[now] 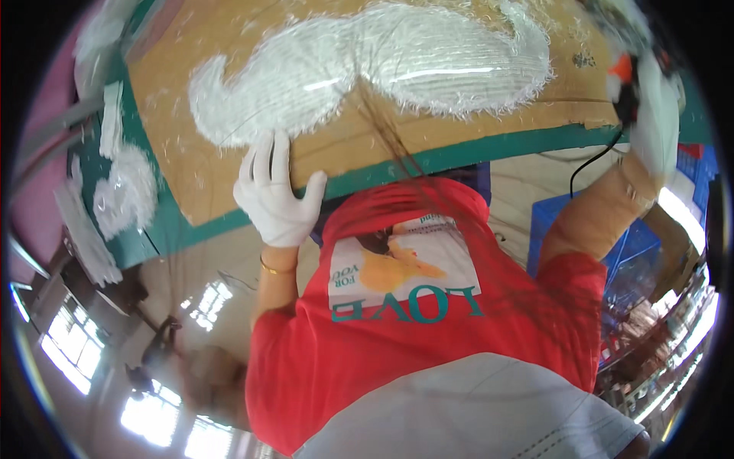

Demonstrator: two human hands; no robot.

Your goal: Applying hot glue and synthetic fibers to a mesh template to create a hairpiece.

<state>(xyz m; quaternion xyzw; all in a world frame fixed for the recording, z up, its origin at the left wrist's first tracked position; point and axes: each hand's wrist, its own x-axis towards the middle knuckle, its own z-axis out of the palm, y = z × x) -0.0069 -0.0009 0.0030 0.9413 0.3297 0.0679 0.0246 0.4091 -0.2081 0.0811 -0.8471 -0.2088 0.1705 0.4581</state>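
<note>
A large white moustache-shaped piece (451, 61) with a ribbed surface and frayed, fringed edges lies on a brown cardboard sheet (206, 180). My left hand (277, 191), in a white glove, rests flat on the cardboard. Its fingers are stretched out and the fingertips meet the lower edge of the moustache's left half. At the far right, my gloved right hand (656, 115) is closed round a black and orange corded tool (627, 96); a black cable hangs below it. The tool's exact kind is unclear, as the glove and the picture's blurred rim hide part of it.
The cardboard lies on a green tabletop (474, 145). Left of it are a fluffy white curled piece (126, 191) and white strips (86, 233). A blue plastic crate (623, 256) stands below, near my right forearm. Loose white fibres lie scattered on the cardboard.
</note>
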